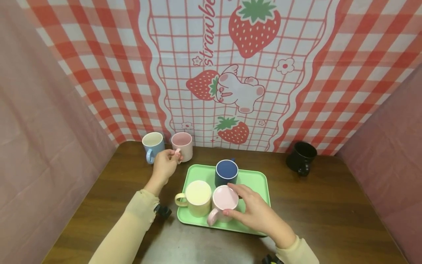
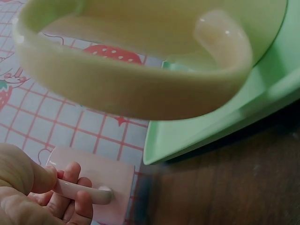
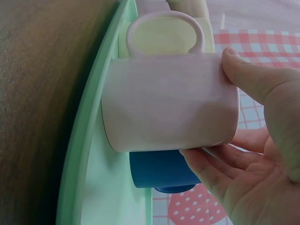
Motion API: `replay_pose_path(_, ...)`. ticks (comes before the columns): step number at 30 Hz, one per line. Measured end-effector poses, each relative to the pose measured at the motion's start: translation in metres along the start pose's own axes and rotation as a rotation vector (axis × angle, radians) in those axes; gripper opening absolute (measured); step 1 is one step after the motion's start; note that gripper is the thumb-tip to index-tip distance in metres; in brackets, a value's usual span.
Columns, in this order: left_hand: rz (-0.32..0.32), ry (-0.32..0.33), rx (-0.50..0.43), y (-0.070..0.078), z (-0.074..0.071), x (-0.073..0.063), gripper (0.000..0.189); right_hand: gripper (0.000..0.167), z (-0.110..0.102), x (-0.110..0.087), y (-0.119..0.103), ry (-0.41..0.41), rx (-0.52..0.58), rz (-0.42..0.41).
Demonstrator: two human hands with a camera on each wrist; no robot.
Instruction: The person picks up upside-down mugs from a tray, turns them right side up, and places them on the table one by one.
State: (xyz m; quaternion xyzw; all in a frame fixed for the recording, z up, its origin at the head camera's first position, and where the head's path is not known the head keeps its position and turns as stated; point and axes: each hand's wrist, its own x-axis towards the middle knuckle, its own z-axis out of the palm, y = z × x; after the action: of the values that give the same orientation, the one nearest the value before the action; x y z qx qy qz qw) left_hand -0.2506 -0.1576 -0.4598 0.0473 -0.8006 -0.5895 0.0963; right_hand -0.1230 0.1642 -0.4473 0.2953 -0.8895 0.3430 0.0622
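Observation:
My left hand (image 1: 163,167) pinches the handle (image 2: 79,190) of a pink mug (image 1: 186,151) that stands upright at the back of the table. In the head view my right hand (image 1: 258,212) holds a second, paler pink mug (image 1: 225,198) near its rim, thumb on one side and fingers on the other. That mug sits upright at the front of a green tray (image 1: 251,183), its handle toward the front left. Beside it on the tray are a yellow mug (image 1: 198,203), handle to the left, and a dark blue mug (image 1: 226,174) behind.
A light blue mug (image 1: 154,143) stands at the back left, just beyond my left hand. Far to the right is a black mug (image 1: 299,157) on the wooden table (image 1: 316,209). A checked strawberry cloth (image 1: 211,47) hangs behind, with pink cloth at both sides.

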Motion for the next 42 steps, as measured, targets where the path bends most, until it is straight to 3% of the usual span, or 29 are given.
replay_pose_path(23, -0.052, 0.032, 0.005, -0.012, 0.011, -0.001, 0.014, 0.077, -0.002, 0.000, -0.001, -0.028, 0.033, 0.069)
replay_pose_path(35, -0.077, -0.037, -0.073, -0.014, 0.008, 0.005, 0.015, 0.078, -0.002, 0.001, 0.000, -0.035, 0.054, 0.072)
replay_pose_path(42, -0.079, -0.047, -0.069, -0.014, 0.008, 0.005, 0.016, 0.077, -0.002, 0.001, 0.000, -0.032, 0.063, 0.060)
